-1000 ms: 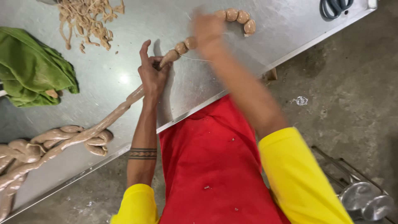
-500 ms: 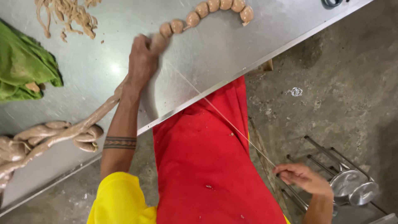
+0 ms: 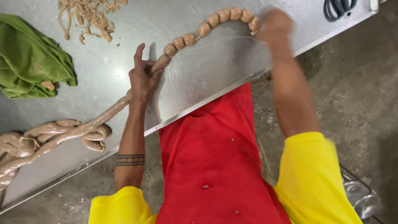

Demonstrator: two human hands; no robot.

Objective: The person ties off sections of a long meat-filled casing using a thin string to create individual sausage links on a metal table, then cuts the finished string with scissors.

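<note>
Two hands are working one long pale-brown sausage rope (image 3: 83, 128) on the scratched stainless-steel surface (image 3: 207, 87). Your left hand (image 3: 143, 79) is pinching the rope just where the plain filled casing ends and the tied section begins, thumb and lower fingers closing round it while the index finger is sticking up free; that grip is pinning the spot, so the filling is staying put behind the pinch. Ahead of it, the chain of small round tied-off sausage beads (image 3: 211, 23) is curving away across the surface toward your right hand (image 3: 275, 25), which is blurred, so I cannot tell how far open it is or whether it has hold of anything. A thin whitish string (image 3: 224, 39) is arcing from the beads toward that right hand and appears to be feeding the ties. The untied remainder of the rope is lying heaped in loose coils at the near left of the surface, giving slack to feed from. A crumpled green cloth (image 3: 29, 66) is sitting at the far left, well apart from the rope, and a pile of loose pale casing scraps (image 3: 87, 14) is lying at the far edge. Dark-handled scissors (image 3: 338, 7) are resting at the far right corner, near your right hand.
</note>
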